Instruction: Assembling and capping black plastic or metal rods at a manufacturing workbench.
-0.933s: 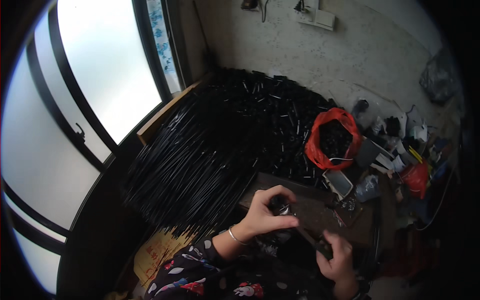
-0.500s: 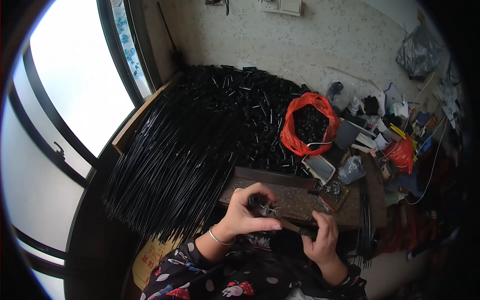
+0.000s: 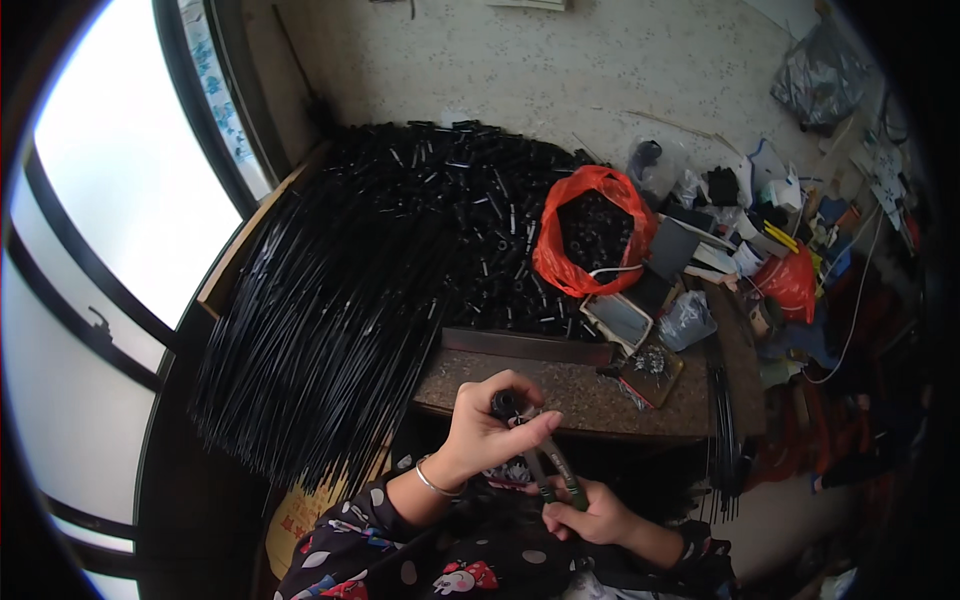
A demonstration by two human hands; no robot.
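My left hand [image 3: 478, 432], with a silver bangle at the wrist, is closed around a short black tubular part [image 3: 503, 403] whose round hollow end points up. In my right hand [image 3: 596, 514] are pliers [image 3: 563, 468] with dark green grips. Their two handles stand apart in a narrow V, and their jaws meet the black part beside my left thumb. Whether the jaws grip anything there is too small to tell. Both hands are over my lap, just in front of the brown tabletop [image 3: 480, 380].
A large heap of black tubular parts [image 3: 470, 190] lies behind, with long thin black rods [image 3: 300, 350] at the left. A red plastic bag [image 3: 547, 255] holds more small black parts. A tray of small metal pieces [image 3: 655, 372] sits at right, beside clutter. A low metal strip [image 3: 525, 347] edges the heap.
My right hand has moved down and left, turning the pliers from slanting right to pointing more steeply downward. My left hand keeps hold of the black part. The whole view has shifted slightly.
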